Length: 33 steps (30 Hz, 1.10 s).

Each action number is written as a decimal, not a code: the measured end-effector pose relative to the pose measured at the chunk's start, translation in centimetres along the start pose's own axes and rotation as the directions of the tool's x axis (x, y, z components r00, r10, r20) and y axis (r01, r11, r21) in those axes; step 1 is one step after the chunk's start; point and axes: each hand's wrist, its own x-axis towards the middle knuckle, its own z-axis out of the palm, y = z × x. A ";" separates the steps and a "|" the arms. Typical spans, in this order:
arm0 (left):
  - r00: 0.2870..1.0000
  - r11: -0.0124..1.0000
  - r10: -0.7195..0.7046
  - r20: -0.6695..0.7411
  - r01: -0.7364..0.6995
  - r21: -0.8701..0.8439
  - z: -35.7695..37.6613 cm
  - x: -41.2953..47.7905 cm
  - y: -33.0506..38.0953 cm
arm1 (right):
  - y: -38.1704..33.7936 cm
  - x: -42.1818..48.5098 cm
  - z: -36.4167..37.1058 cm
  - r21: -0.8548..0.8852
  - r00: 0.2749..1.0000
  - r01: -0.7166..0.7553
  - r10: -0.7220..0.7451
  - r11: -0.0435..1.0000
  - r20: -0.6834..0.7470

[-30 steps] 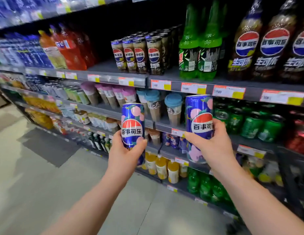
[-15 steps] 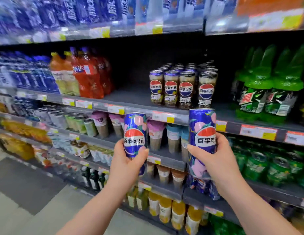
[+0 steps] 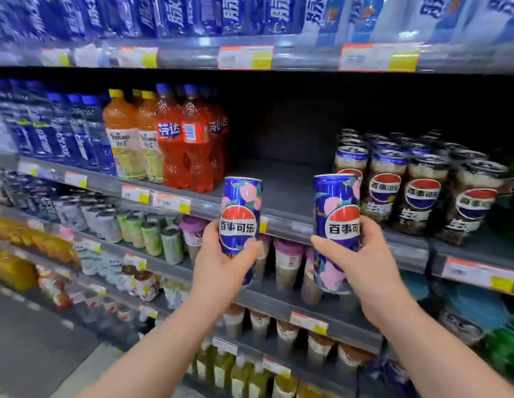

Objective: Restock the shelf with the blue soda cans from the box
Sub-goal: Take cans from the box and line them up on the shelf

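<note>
- blue soda cans: you are holding two of them upright in front of the shelving, one in each hand, both in the air and touching no shelf.
- your left hand is wrapping its fingers and thumb tight around the lower half of the left can.
- your right hand is clamping the right can around its middle, thumb across the front.
- the grey shelf behind the cans is showing a bare gap.
- that gap is lying between the red bottles on its left and a block of dark cola cans on its right.
- the right can is sitting just beside those dark cans in the view.
</note>
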 end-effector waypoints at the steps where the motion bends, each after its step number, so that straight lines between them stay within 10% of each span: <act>1: 1.000 1.000 0.015 0.005 -0.015 -0.002 -0.3 1.4 -0.1 | 0.1 1.2 1.0 0.016 1.000 0.006 -0.006 1.000 0.004; 33: 0.971 0.996 0.066 0.229 -0.052 -0.067 -2.3 22.9 -4.3 | 6.1 33.5 20.4 -0.393 0.973 -0.142 0.056 0.908 -0.222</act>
